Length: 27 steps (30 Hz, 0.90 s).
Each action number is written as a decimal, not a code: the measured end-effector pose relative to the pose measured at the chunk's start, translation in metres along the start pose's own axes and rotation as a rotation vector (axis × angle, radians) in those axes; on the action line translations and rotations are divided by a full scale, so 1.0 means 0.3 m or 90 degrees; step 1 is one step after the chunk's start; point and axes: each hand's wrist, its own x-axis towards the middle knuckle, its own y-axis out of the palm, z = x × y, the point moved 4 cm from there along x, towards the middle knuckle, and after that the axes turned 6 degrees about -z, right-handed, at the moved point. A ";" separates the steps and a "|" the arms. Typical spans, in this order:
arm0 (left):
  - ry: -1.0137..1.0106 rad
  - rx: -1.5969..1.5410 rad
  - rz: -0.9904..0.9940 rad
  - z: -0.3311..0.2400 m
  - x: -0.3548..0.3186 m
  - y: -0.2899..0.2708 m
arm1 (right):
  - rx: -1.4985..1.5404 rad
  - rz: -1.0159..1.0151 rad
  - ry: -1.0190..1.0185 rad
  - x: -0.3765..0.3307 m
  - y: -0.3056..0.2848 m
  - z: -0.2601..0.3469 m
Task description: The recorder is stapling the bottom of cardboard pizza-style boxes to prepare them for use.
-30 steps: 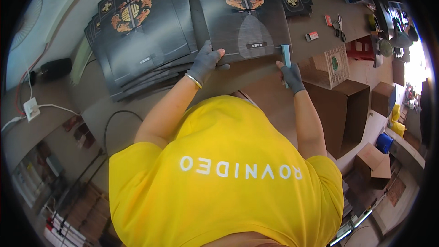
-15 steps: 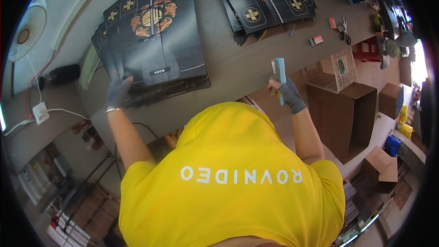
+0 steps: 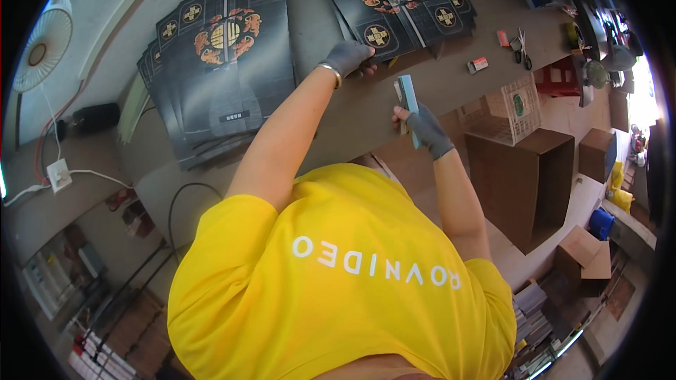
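Observation:
My left hand (image 3: 345, 58), in a grey glove with the fingertips bare, reaches to the near corner of the right-hand stack of black printed cardboard sheets (image 3: 405, 20). Its fingers are closed at the edge of that stack, apparently pinching a sheet. The fingertips are partly hidden. With my right hand (image 3: 426, 129), also gloved, I grip a long light-blue and grey stapler (image 3: 407, 102) upright above the table's near edge. To the left lies a second stack of black sheets (image 3: 264, 74), fanned unevenly, with gold and orange emblems; no hand touches it.
On the table (image 3: 352, 130) to the right lie small red-and-white boxes (image 3: 478, 65) and scissors (image 3: 521, 51). Beyond the near edge stand a large open carton (image 3: 517, 183) and a cream plastic crate (image 3: 514, 109). A white fan (image 3: 44, 49) is at the far left.
My left hand has left the near edge of the left stack and crossed to the right stack's corner. My right hand, still holding the stapler, has shifted slightly left.

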 end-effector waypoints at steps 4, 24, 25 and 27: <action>-0.089 -0.211 0.079 0.097 -0.083 0.031 | 0.046 0.044 0.038 0.017 0.030 0.017; 0.087 -0.263 0.055 0.201 -0.156 0.006 | 0.023 -0.135 -0.022 0.035 0.001 -0.014; 0.086 -0.262 0.056 0.177 -0.175 -0.009 | 0.001 -0.193 -0.039 0.036 -0.064 -0.011; 0.039 -0.231 0.004 0.148 -0.212 -0.044 | -0.019 -0.251 -0.057 0.027 -0.169 -0.009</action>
